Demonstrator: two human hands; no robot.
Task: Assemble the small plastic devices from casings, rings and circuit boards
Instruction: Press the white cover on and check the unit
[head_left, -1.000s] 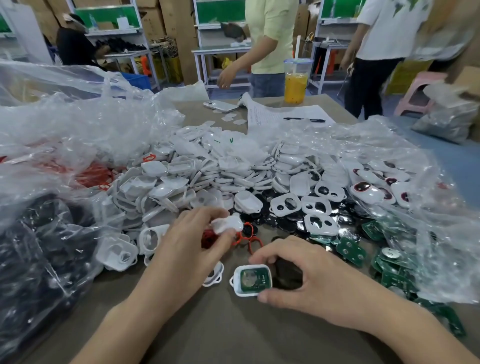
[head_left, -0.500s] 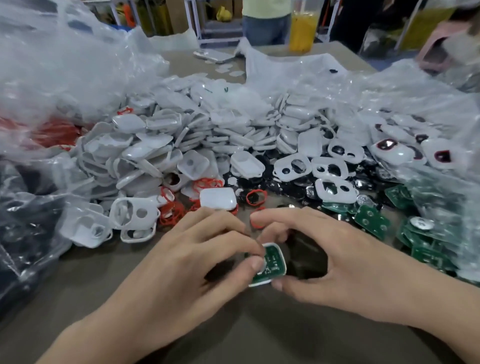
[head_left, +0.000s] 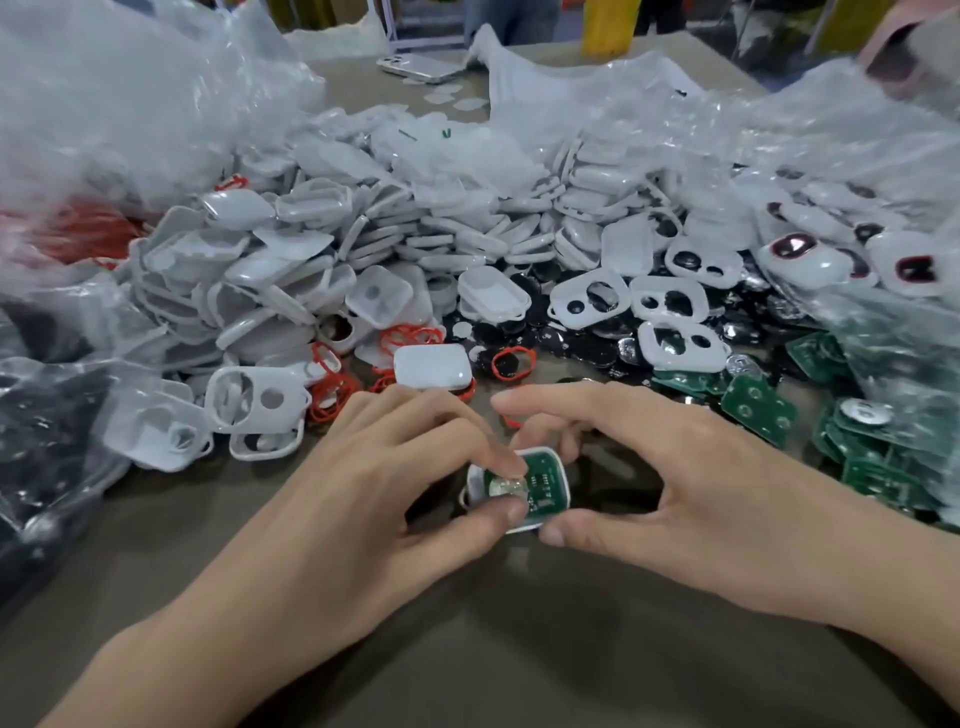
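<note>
Midway along the near edge of the desk (head_left: 467, 649), a white casing (head_left: 565, 486) with a green board (head_left: 545, 480) in it is held from both sides. Its right rim is pinched between the curled thumb and fingers of the right hand (head_left: 701, 483), while its left part is pinched by the left hand (head_left: 363, 499), index fingertip on a silver disc (head_left: 500, 488) on the board and thumb at the near rim. Behind, red rings (head_left: 332, 402) are strewn before a heap of casings (head_left: 363, 244), and loose boards (head_left: 758, 410) are spread toward the right edge.
</note>
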